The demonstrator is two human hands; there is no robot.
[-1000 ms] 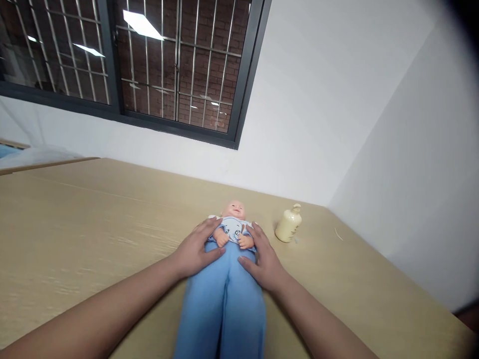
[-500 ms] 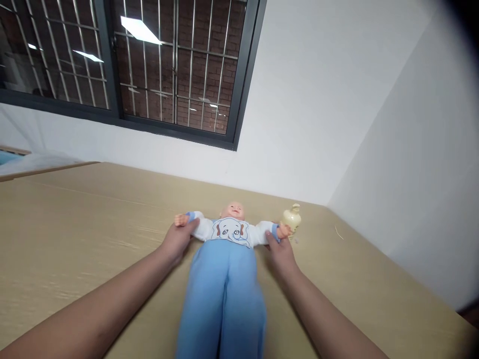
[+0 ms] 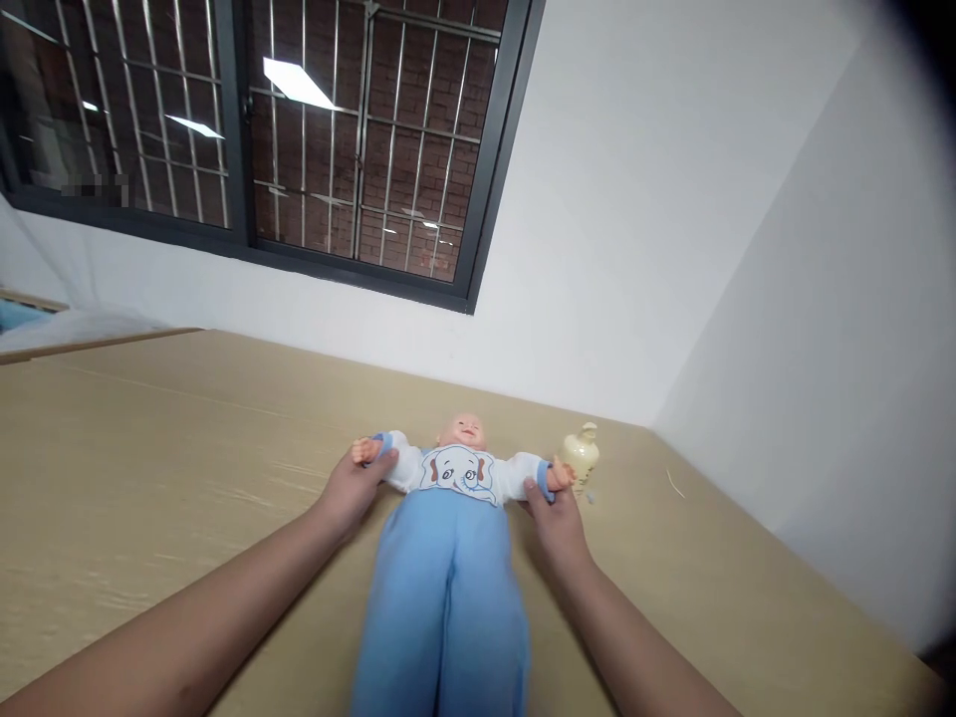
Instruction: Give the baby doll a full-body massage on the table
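A baby doll (image 3: 455,478) lies on its back on the tan tabletop, head toward the wall. It wears a white top with blue cuffs, an elephant face on the chest, and light blue trousers (image 3: 446,597). Its arms are spread out sideways. My left hand (image 3: 355,488) grips the doll's arm on the left near the cuff, thumb on top of the sleeve. On the other side my right hand (image 3: 557,518) holds the opposite sleeve the same way. Just beyond my right hand stands a cream-coloured bottle (image 3: 581,453), its lower part partly hidden by the doll's hand.
The tan tabletop (image 3: 186,448) reaches to a white wall (image 3: 634,199) with a dark-framed, barred window (image 3: 358,149) above. A thin pale strip (image 3: 675,483) lies right of the bottle. Clear plastic sheeting (image 3: 82,324) is at the far left.
The view has shifted slightly, so the window and table sit a little lower. Both hands keep their hold on the doll's sleeves; its arm on the right appears slightly lower and further in.
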